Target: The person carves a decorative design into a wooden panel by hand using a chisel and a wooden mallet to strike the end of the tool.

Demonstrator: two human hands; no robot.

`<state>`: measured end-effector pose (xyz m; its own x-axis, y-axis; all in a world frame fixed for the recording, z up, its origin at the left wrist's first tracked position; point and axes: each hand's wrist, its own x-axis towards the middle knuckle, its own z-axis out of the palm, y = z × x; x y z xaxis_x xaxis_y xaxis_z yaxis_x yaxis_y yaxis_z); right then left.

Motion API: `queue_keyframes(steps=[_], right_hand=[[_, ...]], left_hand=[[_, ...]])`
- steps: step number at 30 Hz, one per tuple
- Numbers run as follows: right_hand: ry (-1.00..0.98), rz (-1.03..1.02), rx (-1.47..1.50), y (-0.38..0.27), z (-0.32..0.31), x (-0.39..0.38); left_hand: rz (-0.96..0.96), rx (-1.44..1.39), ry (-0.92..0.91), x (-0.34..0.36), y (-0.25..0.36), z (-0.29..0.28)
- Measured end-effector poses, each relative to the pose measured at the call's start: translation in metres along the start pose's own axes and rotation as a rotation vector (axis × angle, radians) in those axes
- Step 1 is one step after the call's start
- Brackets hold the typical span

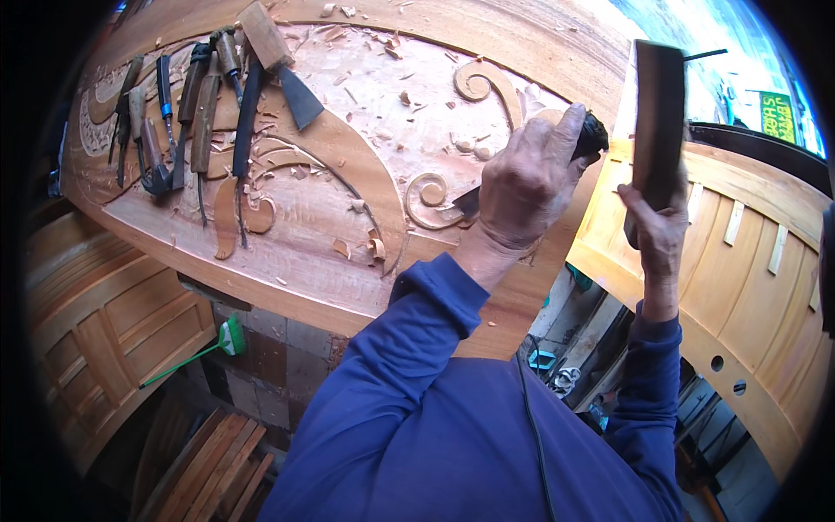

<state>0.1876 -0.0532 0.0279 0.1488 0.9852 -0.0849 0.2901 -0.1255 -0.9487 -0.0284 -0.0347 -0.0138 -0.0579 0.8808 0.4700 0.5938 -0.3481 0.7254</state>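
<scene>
My left hand (531,183) is closed around a chisel (587,139) with a dark top, its blade angled down-left against the carved wooden panel (348,96) beside a raised scroll (426,196). My right hand (661,222) grips a long dark wooden block (657,113), held upright to the right of the chisel's top. Several carving tools (204,122) with wooden or dark handles lie on the panel's left part, along with a wide-bladed tool (300,91) near the back. Pale shavings are scattered over the carving.
A light wooden door panel (739,287) stands right of the bench, with clutter below it. More panelled woodwork (104,339) is at the left, with a green broom (230,337) beside it and stacked boards (200,461) at lower left.
</scene>
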Motion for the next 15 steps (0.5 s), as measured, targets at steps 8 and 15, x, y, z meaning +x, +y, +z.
queue_keyframes(steps=[8,15], right_hand=[[-0.113,-0.146,-0.144,0.005,0.007,-0.012],[-0.074,-0.182,-0.238,0.011,0.017,-0.022]], left_hand=[[0.034,-0.012,0.022,-0.003,0.001,-0.004],[0.040,-0.058,0.025,-0.003,0.001,-0.006]])
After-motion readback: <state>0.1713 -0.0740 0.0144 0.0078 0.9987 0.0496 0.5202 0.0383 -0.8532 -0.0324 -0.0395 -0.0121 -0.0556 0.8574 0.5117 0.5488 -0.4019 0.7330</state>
